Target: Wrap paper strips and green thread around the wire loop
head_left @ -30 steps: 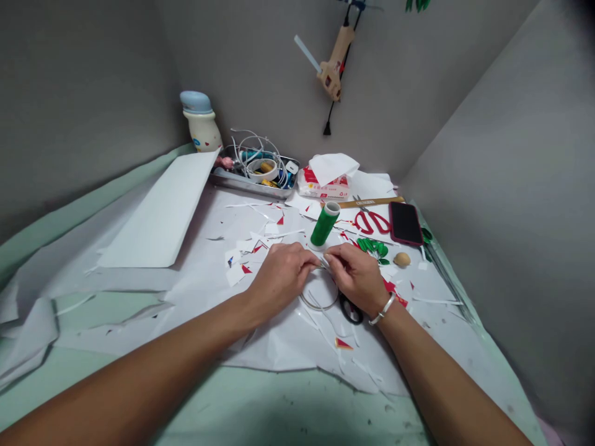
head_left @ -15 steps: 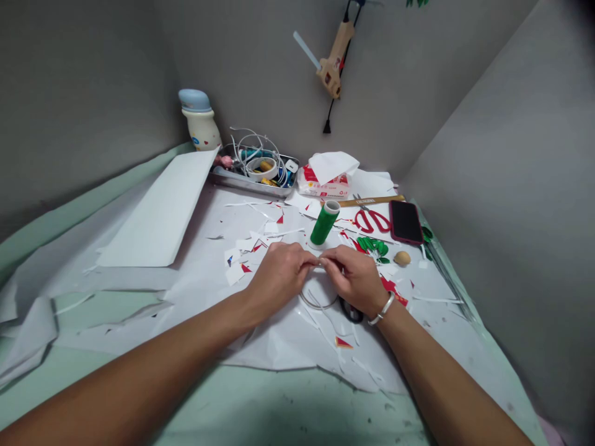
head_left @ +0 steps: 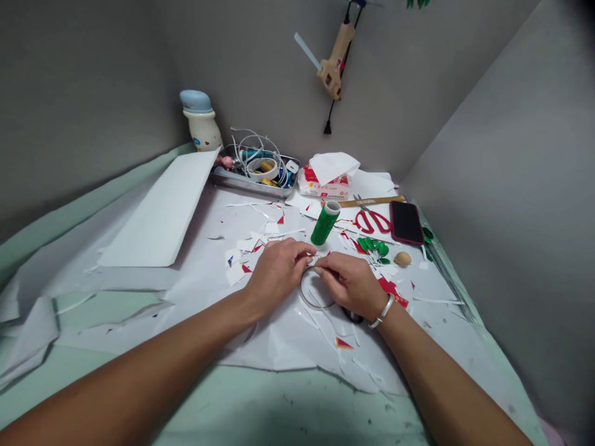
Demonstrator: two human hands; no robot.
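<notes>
A pale green table is covered by a white paper sheet strewn with red-and-white paper scraps. On it, the left hand and right hand almost meet, each with a closed, pinching grip on the top of a thin wire ring, which sits between the wrists. A green thread spool stands upright just beyond the fingers. Black-handled scissors lie partly under the right hand, and red-handled scissors lie farther off.
</notes>
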